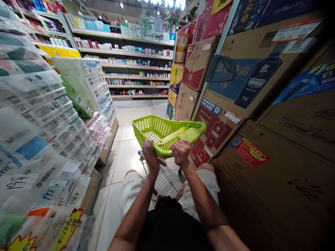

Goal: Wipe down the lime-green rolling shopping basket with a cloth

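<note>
A lime-green plastic shopping cart with lattice walls is in front of my body, its handle rim turned toward me and to the right. My right hand is wrapped round the near rim. At the cart's near left corner, my left hand grips the edge, fingers bent over it and thumb sticking out below the rim. Inside the basket, a green slanted panel divides off the handle end; the visible basket floor holds nothing. Small wheels show beneath, partly hidden by my hands and arms.
Plastic-wrapped tissue packs are piled along the left on low wooden bases. Stacked cardboard cartons line the right, close to the cart. Shelves of small goods cross the far end. Pale floor tiles run between.
</note>
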The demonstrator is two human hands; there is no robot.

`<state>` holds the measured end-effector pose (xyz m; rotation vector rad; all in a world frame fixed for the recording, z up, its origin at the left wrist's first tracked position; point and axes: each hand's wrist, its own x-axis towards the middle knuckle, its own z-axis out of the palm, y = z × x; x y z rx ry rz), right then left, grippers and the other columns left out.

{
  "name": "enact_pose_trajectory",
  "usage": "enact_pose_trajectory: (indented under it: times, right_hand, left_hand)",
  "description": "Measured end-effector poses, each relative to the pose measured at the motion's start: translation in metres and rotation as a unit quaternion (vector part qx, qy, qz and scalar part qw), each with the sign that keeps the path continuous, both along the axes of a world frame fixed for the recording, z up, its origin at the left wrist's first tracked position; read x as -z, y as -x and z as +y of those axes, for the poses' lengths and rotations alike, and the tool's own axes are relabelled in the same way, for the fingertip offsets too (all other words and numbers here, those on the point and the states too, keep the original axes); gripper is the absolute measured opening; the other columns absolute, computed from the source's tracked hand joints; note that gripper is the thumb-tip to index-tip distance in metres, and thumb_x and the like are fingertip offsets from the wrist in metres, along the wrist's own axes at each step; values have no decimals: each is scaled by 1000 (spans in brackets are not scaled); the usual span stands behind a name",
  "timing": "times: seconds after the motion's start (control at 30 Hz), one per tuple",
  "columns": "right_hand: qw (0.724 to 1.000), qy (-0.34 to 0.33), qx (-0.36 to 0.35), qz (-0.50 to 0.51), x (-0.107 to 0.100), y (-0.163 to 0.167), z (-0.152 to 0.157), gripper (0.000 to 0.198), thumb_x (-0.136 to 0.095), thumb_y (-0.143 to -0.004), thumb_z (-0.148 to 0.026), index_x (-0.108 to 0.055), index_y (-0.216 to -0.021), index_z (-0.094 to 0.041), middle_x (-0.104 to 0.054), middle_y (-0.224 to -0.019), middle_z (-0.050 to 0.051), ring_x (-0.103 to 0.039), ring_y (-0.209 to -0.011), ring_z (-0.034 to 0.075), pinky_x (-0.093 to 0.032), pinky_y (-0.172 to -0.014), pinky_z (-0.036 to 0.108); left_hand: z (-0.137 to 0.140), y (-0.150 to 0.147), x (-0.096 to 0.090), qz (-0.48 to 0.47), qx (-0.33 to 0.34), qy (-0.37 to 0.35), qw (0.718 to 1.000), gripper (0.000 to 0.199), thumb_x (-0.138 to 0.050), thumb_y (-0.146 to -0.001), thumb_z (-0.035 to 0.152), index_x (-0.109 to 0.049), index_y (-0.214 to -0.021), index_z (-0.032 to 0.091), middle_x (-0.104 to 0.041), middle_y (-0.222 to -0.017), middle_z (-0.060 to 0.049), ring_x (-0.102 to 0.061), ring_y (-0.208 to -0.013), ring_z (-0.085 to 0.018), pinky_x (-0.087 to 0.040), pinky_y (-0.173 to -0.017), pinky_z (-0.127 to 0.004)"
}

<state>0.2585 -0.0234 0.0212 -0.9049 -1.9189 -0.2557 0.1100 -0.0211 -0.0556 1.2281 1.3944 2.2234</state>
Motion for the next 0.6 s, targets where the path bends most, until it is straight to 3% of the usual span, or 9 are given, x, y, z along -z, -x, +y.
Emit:
enact_pose_trajectory:
  times: [0.17,0.3,0.37,0.5,0.6]
  right_hand:
    - [1000,-3,-7,7,-1,-2,1,45,-31,-105,-31,-54,-68,-23,-64,-66,2,-54,-66,18,-34,-82,38]
    - [1000,-6,-3,4,0,-8,1,45,-32,-104,-30,-53,-66,-23,-62,-65,2,-54,-66,18,-34,-81,37]
    - [1000,-5,-3,-2,0,-12,1,45,-31,-105,-30,-53,-66,-23,-62,-65,2,-54,-66,18,-34,-81,37]
    - [1000,4,-1,-1,0,-17,1,47,-30,-105,-30,-54,-66,-23,-62,-65,2,-55,-66,18,-35,-82,37]
    - [1000,-4,-3,25,1,-17,3,46,-32,-105,-29,-53,-64,-23,-62,-63,2,-54,-63,17,-36,-81,37]
  left_hand:
    - [-4,9,-20,64,14,-12,998,47,-38,-108,50,-67,-132,23,-64,-140,-12,-55,-138,-24,-38,-122,-43]
    - [-16,12,-25,213,69,-63,973,45,-39,-107,47,-75,-119,22,-71,-126,-12,-59,-132,-27,-42,-119,-49]
    - [-3,28,-27,247,89,-57,963,46,-41,-106,50,-76,-115,21,-73,-120,-13,-62,-124,-27,-45,-116,-50]
    - [42,75,-35,247,109,37,962,52,-48,-99,62,-78,-106,20,-75,-112,-13,-66,-111,-29,-51,-109,-50]
    - [55,86,-50,307,194,53,930,51,-48,-99,62,-79,-101,22,-76,-108,-12,-68,-107,-28,-54,-105,-49]
